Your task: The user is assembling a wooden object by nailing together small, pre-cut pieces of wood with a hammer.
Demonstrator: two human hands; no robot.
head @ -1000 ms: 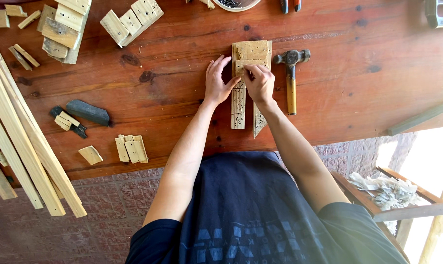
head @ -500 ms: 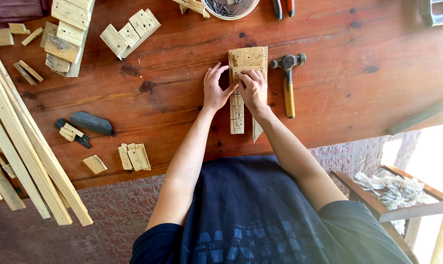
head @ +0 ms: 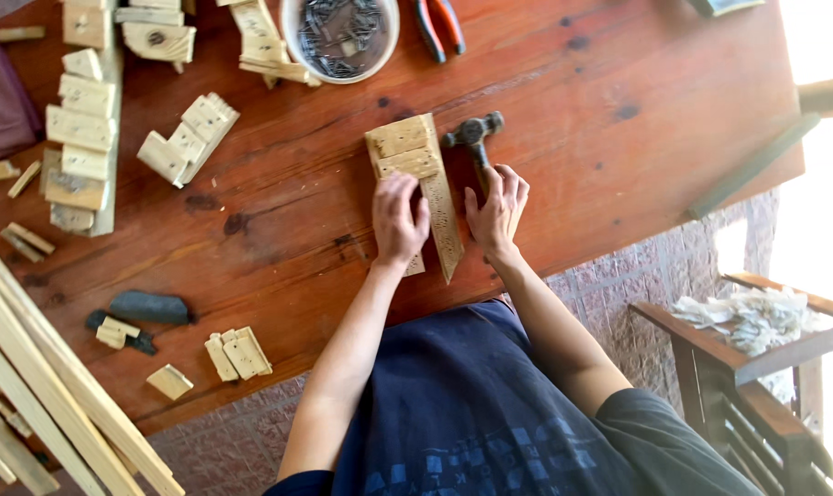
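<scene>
Your left hand (head: 399, 219) presses flat, fingers together, on the small wooden assembly (head: 418, 184) lying mid-table, between the bowl of nails (head: 340, 37) and you. Your right hand (head: 495, 207) is closing around the hammer (head: 476, 147) handle just beside it (grip not yet firm). Pin the slats squarely, and grasp the handle fully before lifting.

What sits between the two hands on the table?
In the head view, a pale wooden strip with a pointed near end lies between the left hand and the right hand. The right hand covers the hammer handle.
</scene>
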